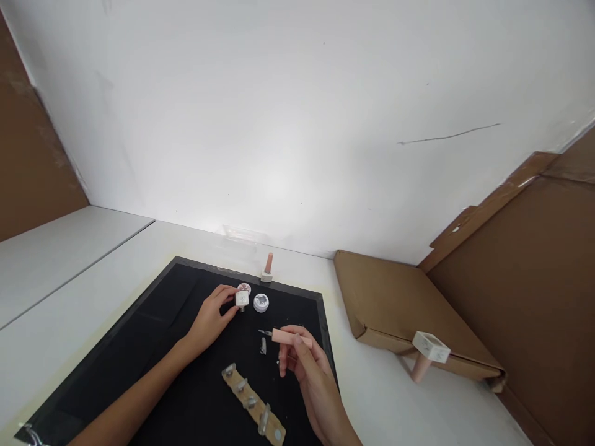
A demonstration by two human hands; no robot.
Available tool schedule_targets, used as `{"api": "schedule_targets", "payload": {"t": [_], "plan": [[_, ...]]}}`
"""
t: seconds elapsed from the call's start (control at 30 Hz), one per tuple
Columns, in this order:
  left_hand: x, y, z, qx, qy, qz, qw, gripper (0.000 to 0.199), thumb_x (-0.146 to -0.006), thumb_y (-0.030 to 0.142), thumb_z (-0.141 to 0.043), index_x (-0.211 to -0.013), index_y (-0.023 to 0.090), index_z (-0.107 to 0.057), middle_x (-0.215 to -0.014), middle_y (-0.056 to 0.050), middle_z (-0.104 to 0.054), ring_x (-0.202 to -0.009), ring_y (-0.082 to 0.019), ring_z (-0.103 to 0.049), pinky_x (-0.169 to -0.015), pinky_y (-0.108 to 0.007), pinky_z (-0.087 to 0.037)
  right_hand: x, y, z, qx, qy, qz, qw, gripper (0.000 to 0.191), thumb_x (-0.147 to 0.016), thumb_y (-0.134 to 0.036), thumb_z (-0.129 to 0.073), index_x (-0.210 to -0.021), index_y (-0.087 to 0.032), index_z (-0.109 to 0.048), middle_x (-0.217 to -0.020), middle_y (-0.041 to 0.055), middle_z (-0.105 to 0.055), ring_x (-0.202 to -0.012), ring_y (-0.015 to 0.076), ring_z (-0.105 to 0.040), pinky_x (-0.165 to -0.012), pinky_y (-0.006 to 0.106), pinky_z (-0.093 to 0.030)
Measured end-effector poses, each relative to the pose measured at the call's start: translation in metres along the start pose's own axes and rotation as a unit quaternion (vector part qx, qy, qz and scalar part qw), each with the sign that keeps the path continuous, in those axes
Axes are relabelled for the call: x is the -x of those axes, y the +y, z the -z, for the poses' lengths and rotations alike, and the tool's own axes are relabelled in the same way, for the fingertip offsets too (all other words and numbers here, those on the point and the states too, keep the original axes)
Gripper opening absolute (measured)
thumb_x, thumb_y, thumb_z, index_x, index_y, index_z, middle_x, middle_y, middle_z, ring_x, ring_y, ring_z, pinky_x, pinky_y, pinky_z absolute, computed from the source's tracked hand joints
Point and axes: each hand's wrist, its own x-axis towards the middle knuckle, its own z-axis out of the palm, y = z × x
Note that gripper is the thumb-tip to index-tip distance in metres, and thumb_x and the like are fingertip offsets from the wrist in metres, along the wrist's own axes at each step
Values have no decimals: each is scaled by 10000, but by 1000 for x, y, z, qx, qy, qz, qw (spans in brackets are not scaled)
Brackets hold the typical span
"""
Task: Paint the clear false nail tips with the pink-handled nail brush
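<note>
Between the thumb and fingers of my left hand (214, 316) is a small white square nail polish bottle (242, 298), tilted so its neck points toward me. My right hand (304, 365) grips a pale pink nail polish brush cap (290, 338), its thin brush pointing left. Just below the brush tip, a loose clear nail tip (263, 345) lies on the black mat (186, 291). Nearer to me, a tan strip (253, 402) bears several clear nail tips. A small round white jar (261, 303) sits right of the bottle, and another round jar (244, 287) is partly hidden behind it.
At the mat's far edge stands a pink-capped polish bottle (267, 270). A clear plastic tray (242, 234) lies near the white wall. To the right are a flat cardboard box (395, 297) and another pink-capped bottle (430, 350) against its front edge.
</note>
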Motion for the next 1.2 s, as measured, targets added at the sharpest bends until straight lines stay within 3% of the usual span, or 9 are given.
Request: {"api": "schedule_targets", "payload": {"t": [0.43,0.63,0.73,0.87,1.0,1.2], "plan": [[-1,0,1,-55,4,-15,998,313,-781,127,-557,-1064,233,-640,-1059,-62,-652,-979,-225,-632,-877,-394,-521,-5,5,5,61,7,36,997,391,-766,-551,-631,-881,-178,-652,-645,-1,-567,-532,117,-481,-527,261,-416],[0,2,3,-81,18,-22,996,385,-791,138,-551,-1154,252,-607,-1087,-61,-641,-987,-220,-622,-842,-367,-529,-9,13,12,155,3,96,983,413,-860,-528,-515,-1112,-210,-593,-739,17,-614,-560,131,-499,-553,275,-440],[3,3,4,-98,43,-26,994,332,-806,146,-531,-1108,243,-627,-1046,-67,-629,-976,-227,-607,-847,-389,-517,-9,13,15,253,-26,140,957,369,-906,-442,-476,-1192,-234,-582,-864,54,-650,-692,171,-564,-694,327,-474],[7,8,6,-117,73,-38,990,293,-829,146,-499,-1070,242,-635,-1010,-71,-608,-951,-230,-594,-842,-401,-508,-9,14,15,375,-77,184,905,230,-892,-279,-495,-1047,-272,-666,-959,72,-652,-920,247,-579,-840,407,-445],[10,13,9,-130,85,-58,986,286,-843,136,-479,-1063,238,-631,-991,-77,-597,-935,-230,-588,-826,-391,-505,-14,21,17,445,-93,194,870,264,-831,-164,-530,-1036,-277,-650,-1013,80,-651,-948,277,-578,-843,459,-439],[10,19,11,-136,78,-92,983,262,-842,112,-471,-997,229,-647,-931,-72,-611,-886,-222,-584,-797,-371,-493,-18,28,18,500,-107,204,835,337,-787,-92,-560,-1070,-265,-615,-1037,79,-650,-946,263,-594,-835,440,-460]]}}
